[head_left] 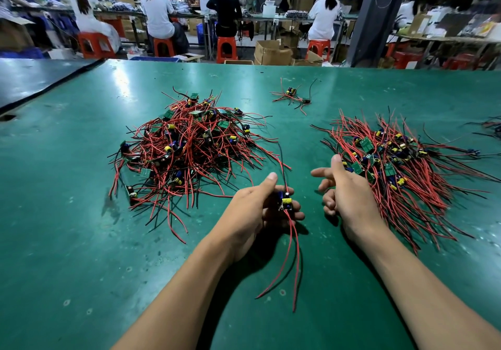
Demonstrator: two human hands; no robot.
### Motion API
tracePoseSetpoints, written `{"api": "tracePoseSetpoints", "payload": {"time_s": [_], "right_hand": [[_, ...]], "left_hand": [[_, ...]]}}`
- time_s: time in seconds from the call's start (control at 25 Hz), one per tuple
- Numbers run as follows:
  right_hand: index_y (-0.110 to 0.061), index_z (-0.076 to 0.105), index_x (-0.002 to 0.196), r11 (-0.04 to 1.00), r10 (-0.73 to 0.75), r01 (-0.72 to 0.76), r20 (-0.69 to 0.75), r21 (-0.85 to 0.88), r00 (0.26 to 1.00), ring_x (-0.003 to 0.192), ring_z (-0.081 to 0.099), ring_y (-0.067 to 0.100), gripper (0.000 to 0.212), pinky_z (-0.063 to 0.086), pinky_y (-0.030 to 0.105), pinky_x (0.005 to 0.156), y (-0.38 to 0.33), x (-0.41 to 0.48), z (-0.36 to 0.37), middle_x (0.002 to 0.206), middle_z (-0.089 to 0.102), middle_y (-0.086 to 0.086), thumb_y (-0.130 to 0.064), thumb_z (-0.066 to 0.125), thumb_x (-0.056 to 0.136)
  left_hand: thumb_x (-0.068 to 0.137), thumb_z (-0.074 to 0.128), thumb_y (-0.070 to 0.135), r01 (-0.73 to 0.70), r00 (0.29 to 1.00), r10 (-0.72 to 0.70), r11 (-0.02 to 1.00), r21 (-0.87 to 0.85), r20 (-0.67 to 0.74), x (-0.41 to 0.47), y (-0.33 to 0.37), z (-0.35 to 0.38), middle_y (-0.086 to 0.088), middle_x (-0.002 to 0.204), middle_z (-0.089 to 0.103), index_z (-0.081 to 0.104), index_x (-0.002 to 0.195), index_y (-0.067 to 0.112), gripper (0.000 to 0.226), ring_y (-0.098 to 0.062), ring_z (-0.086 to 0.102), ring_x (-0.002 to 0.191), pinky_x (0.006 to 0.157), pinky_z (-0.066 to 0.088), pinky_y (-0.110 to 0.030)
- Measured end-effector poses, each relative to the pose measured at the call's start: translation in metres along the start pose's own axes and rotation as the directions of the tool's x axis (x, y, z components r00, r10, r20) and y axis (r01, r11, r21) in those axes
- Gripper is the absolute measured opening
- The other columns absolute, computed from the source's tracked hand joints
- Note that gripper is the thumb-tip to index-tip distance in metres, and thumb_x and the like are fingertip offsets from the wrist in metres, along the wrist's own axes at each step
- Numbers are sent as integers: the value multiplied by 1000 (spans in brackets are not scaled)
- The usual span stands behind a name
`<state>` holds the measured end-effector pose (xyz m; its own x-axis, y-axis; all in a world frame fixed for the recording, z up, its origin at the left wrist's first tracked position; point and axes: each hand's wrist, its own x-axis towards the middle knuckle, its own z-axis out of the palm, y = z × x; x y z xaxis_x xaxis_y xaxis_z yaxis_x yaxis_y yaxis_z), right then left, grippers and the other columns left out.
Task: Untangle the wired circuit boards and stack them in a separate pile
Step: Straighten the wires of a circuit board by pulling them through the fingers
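A tangled heap of small circuit boards with red and black wires (187,143) lies on the green table at centre left. A flatter, combed-out pile of the same boards (398,165) spreads at the right. My left hand (260,208) holds one circuit board (285,202) with a yellow capacitor in its curled fingers; its red wires hang down toward me and one black wire runs up toward the heap. My right hand (344,187) hovers just right of it, thumb up and fingers loose, holding nothing, at the left edge of the sorted pile.
A few stray wired boards (292,96) lie far centre, and more wires (492,127) show at the right edge. The green table (81,241) has a seam and darker mat (32,78) at far left. Seated workers and red stools fill the background.
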<state>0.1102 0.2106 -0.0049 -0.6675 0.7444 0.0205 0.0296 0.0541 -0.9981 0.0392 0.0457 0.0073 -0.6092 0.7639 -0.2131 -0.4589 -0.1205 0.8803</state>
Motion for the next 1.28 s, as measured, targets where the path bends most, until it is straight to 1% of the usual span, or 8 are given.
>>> {"api": "tracePoseSetpoints", "payload": {"time_s": [0.24, 0.48, 0.56, 0.64, 0.76, 0.96, 1.16, 1.28], "right_hand": [[-16, 77, 88, 847, -269, 331, 202, -415, 942, 69, 65, 18, 15, 52, 33, 68, 1, -13, -2, 74, 73, -4, -26, 68, 94], [-17, 74, 83, 916, -203, 325, 429, -235, 880, 66, 57, 16, 26, 53, 49, 64, -4, -34, 10, 73, 70, 14, -42, 81, 80], [-20, 73, 81, 925, -231, 335, 435, -179, 870, 60, 52, 10, 36, 48, 37, 54, -7, -37, 12, 66, 64, 6, -56, 76, 78], [-19, 74, 82, 970, -214, 243, 388, -26, 896, 54, 45, 6, 46, 37, 20, 47, -12, -38, 17, 65, 57, -2, -65, 69, 79], [-19, 72, 68, 962, 6, -94, 325, 255, 946, 44, 39, 7, 40, 33, 17, 43, -17, -39, 25, 63, 53, -3, -58, 69, 74], [-18, 62, 64, 751, 182, -426, 462, 504, 868, 40, 34, 6, 26, 36, 18, 39, -24, -34, 22, 60, 43, -5, -37, 67, 81], [-20, 62, 62, 797, 147, -486, 666, 358, 731, 45, 35, 7, 27, 26, 20, 42, -30, -38, 7, 60, 40, -5, -35, 63, 85], [-21, 63, 63, 858, 191, -458, 681, 235, 707, 44, 37, 7, 23, 27, 19, 41, -31, -40, 3, 57, 38, -3, -36, 69, 79]], "left_hand": [[91, 58, 12, -46, 999, 47, 999, -20, 18, -1, 3, -8, -18, 103, 73, 68, 105, 6, 19, -19, 70, 71, 55, 56, -22], [80, 68, 25, -135, 991, 134, 988, -79, -9, 0, 1, -11, 0, 115, 72, 70, 108, 15, 29, -3, 49, 48, 41, 36, -12], [79, 70, 30, -165, 986, 163, 984, -64, -43, 0, 0, -12, 2, 108, 72, 73, 106, 17, 31, -3, 45, 44, 39, 30, -12], [74, 73, 33, -178, 982, 174, 982, -62, -68, -1, -1, -10, 1, 86, 66, 74, 105, 19, 34, -5, 45, 42, 38, 29, -14], [72, 76, 30, -211, 976, 207, 976, -61, -70, -4, -1, -4, 5, 72, 63, 74, 96, 19, 26, -8, 47, 40, 38, 32, -15], [71, 75, 15, -196, 980, 197, 980, -39, 31, -8, -3, 2, 6, 103, 74, 76, 99, 25, 29, -10, 63, 60, 54, 40, -20], [77, 68, 22, -83, 994, 94, 983, -162, 62, -6, 2, 0, -3, 84, 70, 77, 81, 20, 11, -14, 61, 53, 50, 51, -22], [78, 68, 39, 31, 994, -21, 995, -93, 107, -7, 5, -1, -3, 70, 67, 74, 65, 19, 25, -16, 58, 46, 46, 51, -24]]}}
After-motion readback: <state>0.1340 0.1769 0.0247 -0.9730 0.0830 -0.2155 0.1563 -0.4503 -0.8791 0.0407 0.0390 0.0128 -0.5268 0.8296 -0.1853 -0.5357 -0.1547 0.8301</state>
